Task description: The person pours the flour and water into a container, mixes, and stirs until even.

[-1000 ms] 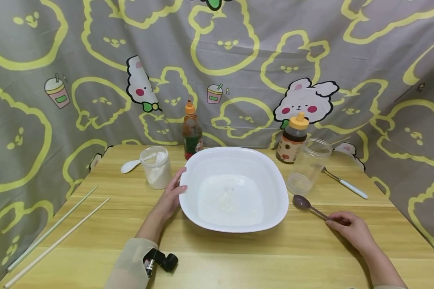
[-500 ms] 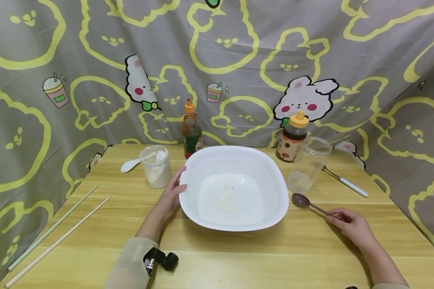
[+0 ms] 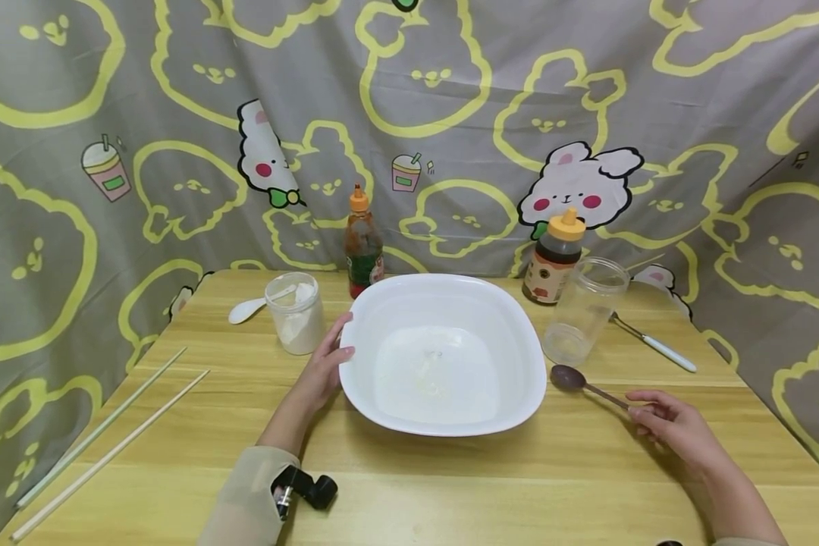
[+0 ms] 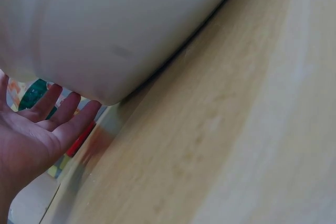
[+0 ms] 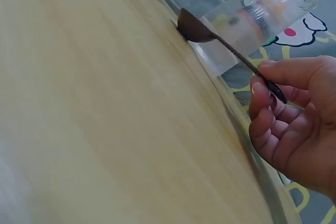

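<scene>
A white basin (image 3: 444, 430) stands mid-table, with a small patch of pale residue on its floor. At its left side my left hand (image 3: 322, 369) grips the rim, thumb over the edge. In the left wrist view the fingers (image 4: 79, 124) lie against the basin's outer wall (image 4: 121, 30). To the right of the basin, my right hand (image 3: 676, 425) pinches the handle end of a dark brown spoon (image 3: 569, 378) between thumb and fingers. The right wrist view shows the spoon's bowl (image 5: 193, 26) low, close over the table, in front of the clear jar.
A jar of white powder (image 3: 299, 326) and a white spoon (image 3: 247, 311) stand left. Behind are a red sauce bottle (image 3: 364, 258) and a dark syrup bottle (image 3: 553, 265). A clear jar (image 3: 580, 318) and light-handled utensil (image 3: 667, 353) sit right; two sticks (image 3: 109, 453) lie far left.
My right hand has shifted slightly right along the spoon's handle towards its end. The spoon's bowl has moved a little. My left hand stays on the basin.
</scene>
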Tool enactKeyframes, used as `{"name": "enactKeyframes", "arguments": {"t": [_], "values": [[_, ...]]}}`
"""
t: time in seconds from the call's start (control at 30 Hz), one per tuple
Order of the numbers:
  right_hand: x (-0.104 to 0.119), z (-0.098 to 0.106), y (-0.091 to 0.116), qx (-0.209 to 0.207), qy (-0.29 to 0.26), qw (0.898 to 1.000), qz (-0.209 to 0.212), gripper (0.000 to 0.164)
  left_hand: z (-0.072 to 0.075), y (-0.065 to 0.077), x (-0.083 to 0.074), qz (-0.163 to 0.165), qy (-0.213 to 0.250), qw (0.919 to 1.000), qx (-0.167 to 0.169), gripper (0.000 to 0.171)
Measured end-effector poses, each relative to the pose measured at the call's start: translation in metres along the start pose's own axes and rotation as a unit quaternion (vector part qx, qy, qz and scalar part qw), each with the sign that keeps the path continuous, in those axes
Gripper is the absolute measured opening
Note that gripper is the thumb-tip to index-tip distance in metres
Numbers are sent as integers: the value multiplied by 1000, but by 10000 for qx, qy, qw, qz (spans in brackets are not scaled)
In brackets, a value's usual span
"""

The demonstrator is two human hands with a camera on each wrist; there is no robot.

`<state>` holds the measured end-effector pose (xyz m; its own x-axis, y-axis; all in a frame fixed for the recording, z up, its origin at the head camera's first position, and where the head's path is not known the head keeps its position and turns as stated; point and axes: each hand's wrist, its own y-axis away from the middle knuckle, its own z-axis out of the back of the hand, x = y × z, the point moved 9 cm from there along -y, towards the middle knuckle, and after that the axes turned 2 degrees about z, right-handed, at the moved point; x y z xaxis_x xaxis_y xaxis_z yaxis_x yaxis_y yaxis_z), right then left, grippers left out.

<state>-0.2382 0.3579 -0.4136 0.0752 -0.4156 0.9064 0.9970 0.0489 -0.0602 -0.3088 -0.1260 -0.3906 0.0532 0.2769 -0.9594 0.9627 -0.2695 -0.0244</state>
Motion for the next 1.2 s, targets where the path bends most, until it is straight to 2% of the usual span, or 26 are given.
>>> {"name": "enactKeyframes", "arguments": {"t": [0.17,0.4,0.6,0.67,0.73,0.8,0.83,1.03,1.1,1.2], "values": [[7,-1,0,114,-548,9984,-20,16,0,-1,-2,0,-9,10000,-19,63],[17,9,-1,179,-1218,9916,404,11,0,-1,-2,-10,-10,10000,-50,62],[-5,31,-12,264,-2119,9730,872,16,0,-1,-1,6,0,10000,-62,62],[-13,39,-20,283,-2272,9666,1151,20,0,0,-2,3,19,10000,-56,62],[-11,43,-27,267,-2304,9626,1401,22,-1,0,-2,5,50,10000,-45,62],[6,40,-31,284,-2267,9619,1504,18,-1,0,-2,1,71,10000,-32,62],[18,36,-33,410,-2298,9583,1647,18,-1,0,-2,-5,80,10000,-29,62],[120,-9,-30,550,-2102,9632,1584,13,-2,1,-2,-82,88,9999,-22,62],[142,-24,-33,502,-1863,9708,1425,13,-2,0,-2,-94,98,9999,-13,63],[157,-44,-44,581,-1329,9810,1289,14,-2,0,-1,-100,99,9999,9,63]]}}
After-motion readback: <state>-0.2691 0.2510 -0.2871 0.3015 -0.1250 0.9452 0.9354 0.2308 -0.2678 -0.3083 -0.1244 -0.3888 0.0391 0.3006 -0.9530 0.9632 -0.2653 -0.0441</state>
